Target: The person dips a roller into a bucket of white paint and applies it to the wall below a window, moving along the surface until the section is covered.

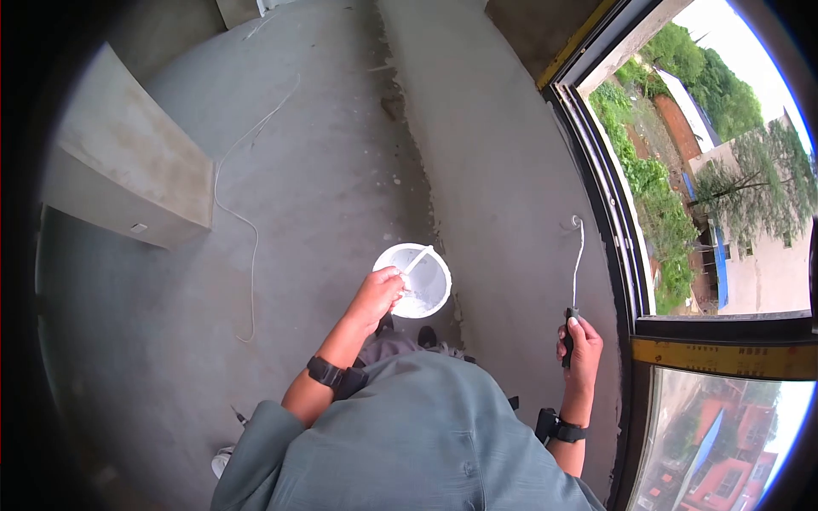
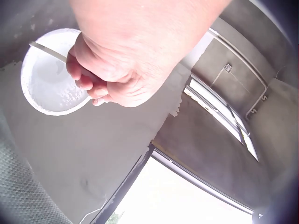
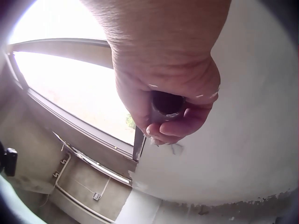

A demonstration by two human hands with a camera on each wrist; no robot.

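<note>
From the head view, a white bucket (image 1: 415,281) is seen standing on the grey concrete floor (image 1: 324,187), just in front of the person's feet. The left hand (image 1: 377,294) is held over the bucket's near rim, and a pale stick (image 1: 417,260) is pinched in its curled fingers, the stick running up and away across the white contents. The right hand (image 1: 582,345) is held well apart from the bucket, near the window frame (image 1: 609,196) — its fingers are wrapped around a dark handle (image 1: 568,336), from which a thin wire shaft (image 1: 578,260) rises to a curled end.

In the left wrist view, the left hand (image 2: 121,65) is shown from above the bucket (image 2: 49,79). The fingers (image 2: 81,77) are curled together on the stick (image 2: 46,50), which passes out beyond them across the bucket's mouth; the bucket lies just below and beside the knuckles.

In the right wrist view, the right hand (image 3: 170,93) is seen clamped on the handle (image 3: 166,105) — its dark round end is enclosed by the fingers (image 3: 180,126) and thumb. Behind it, the pale plastered wall (image 3: 243,140) and the window frame (image 3: 70,121) are visible.
</note>
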